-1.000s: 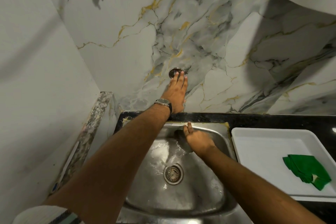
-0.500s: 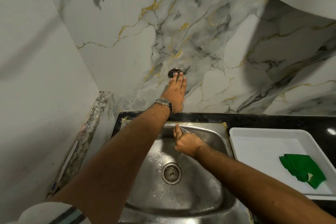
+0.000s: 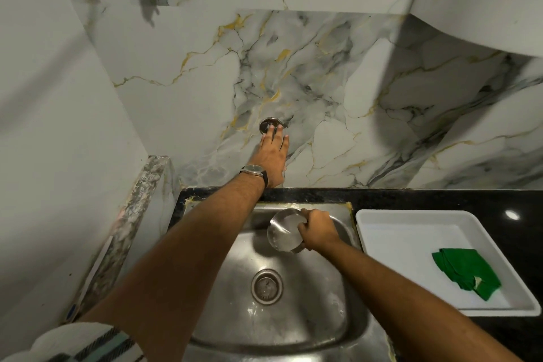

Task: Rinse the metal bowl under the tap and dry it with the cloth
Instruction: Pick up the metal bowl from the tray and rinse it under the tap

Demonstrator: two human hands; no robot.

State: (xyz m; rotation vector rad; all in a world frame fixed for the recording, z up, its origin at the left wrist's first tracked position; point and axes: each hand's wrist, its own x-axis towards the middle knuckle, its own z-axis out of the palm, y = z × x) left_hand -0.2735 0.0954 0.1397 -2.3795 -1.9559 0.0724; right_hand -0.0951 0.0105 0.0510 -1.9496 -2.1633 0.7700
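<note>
Since the earlier frame the right hand (image 3: pixel 318 229) has turned the bowl (image 3: pixel 285 231), so its round shiny face now shows toward the camera; before, the bowl was mostly hidden behind the hand. The fingers are closed on the right rim of the bowl, and it is held tilted over the far part of the sink (image 3: pixel 308 317), above the drain (image 3: pixel 267 286). The left hand (image 3: pixel 271 156) stays stretched to the far wall, fingers spread, with the fingertips on the round metal tap fitting (image 3: pixel 269 124). I cannot tell if it grips anything. A watch (image 3: pixel 255 171) is on this wrist.

The near half of the sink is open. On the right, the white tray (image 3: pixel 390 232) lies just beside the sink edge on the black table (image 3: pixel 440 200). The green cloth (image 3: pixel 467 272) lies folded in the tray's near right part, well apart from both hands. On the left a speckled stone edge (image 3: pixel 132 214) closes the space. The walls are marble with grey and gold veins.
</note>
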